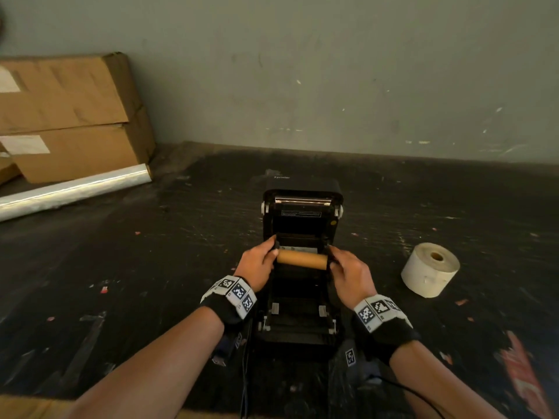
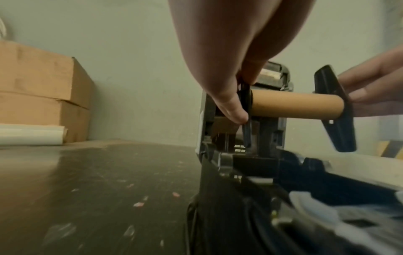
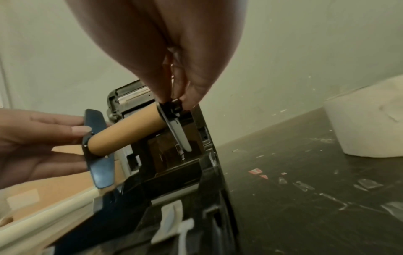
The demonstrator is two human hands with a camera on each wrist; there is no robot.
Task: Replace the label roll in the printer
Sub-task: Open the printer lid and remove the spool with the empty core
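A black label printer [image 1: 302, 328] stands with its lid up on the dark table. Above its bay both hands hold an empty brown cardboard core [image 1: 302, 259] [image 2: 296, 105] [image 3: 126, 136] on a black spindle with flat black end guides [image 2: 335, 110] [image 3: 98, 151]. My left hand [image 1: 257, 264] [image 2: 235, 96] pinches the left guide. My right hand [image 1: 348, 273] [image 3: 176, 96] pinches the right guide's hub. A full white label roll [image 1: 429, 269] [image 3: 366, 127] stands on end on the table to the printer's right.
Two stacked cardboard boxes [image 1: 69, 116] [image 2: 41, 93] sit at the back left, with a roll of clear film [image 1: 72, 192] lying in front of them. A grey wall [image 1: 332, 71] runs behind the table. Small paper scraps dot the dark tabletop [image 1: 151, 267].
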